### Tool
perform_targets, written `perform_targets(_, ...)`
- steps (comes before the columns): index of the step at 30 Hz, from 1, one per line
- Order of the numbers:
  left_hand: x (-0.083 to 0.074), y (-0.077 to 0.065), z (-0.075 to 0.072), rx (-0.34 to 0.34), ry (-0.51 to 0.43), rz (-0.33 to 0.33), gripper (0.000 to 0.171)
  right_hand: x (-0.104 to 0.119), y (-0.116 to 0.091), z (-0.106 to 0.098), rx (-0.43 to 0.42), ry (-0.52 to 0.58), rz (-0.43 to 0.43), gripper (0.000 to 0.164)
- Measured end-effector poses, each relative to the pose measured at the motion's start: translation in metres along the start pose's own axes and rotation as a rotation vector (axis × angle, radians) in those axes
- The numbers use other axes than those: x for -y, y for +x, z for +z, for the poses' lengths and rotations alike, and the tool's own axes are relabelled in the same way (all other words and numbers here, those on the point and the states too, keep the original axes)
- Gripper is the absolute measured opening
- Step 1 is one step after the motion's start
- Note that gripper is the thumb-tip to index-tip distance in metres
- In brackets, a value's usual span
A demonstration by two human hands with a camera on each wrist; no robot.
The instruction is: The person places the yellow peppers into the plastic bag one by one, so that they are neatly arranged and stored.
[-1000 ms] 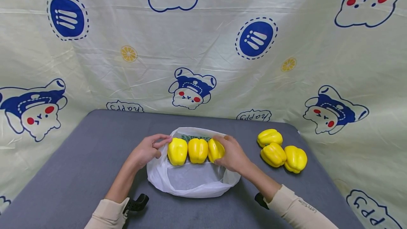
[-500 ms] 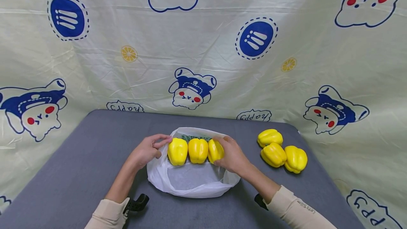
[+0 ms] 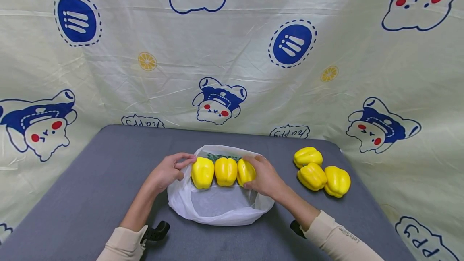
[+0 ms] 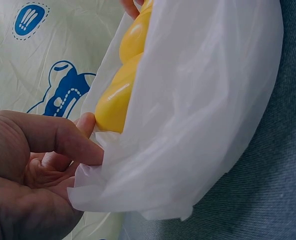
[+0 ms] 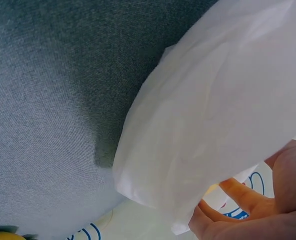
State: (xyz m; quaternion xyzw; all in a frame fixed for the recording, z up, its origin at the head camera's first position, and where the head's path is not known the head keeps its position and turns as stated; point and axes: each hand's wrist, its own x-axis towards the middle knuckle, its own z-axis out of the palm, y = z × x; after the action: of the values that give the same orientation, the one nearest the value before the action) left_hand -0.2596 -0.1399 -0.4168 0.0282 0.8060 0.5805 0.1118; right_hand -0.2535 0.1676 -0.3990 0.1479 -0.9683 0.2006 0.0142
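A white plastic bag (image 3: 221, 216) lies with its mouth open toward me, green print showing on its inner back side. Three yellow bell peppers form a row inside: a left pepper (image 3: 202, 173), a middle pepper (image 3: 226, 172) and a right pepper (image 3: 245, 171). My left hand (image 3: 167, 173) pinches the bag's left edge, one fingertip right at the left pepper; the left wrist view shows bag film (image 4: 90, 177) over some fingers. With thumb and fingers around its right side, my right hand (image 3: 266, 176) grips the right pepper, partly covering it.
Three more yellow bell peppers sit together on the grey table (image 3: 108, 196) at the right: a back one (image 3: 307, 157), a front one (image 3: 312, 176) and a right one (image 3: 337, 181). A printed cloth (image 3: 232, 59) hangs behind the table.
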Motion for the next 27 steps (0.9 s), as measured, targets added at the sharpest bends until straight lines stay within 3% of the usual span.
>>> perform_targets(10,-0.0007,0.0007,0.0019,-0.002,0.003,-0.005,0.066,-0.0006,0.0014,-0.0025,0.016,0.005,0.012,0.07)
perform_targets(27,-0.0031,-0.0027,-0.0007,0.012,0.001,0.002,0.065,0.001,0.0035,-0.001,0.022,0.025,0.037,0.071)
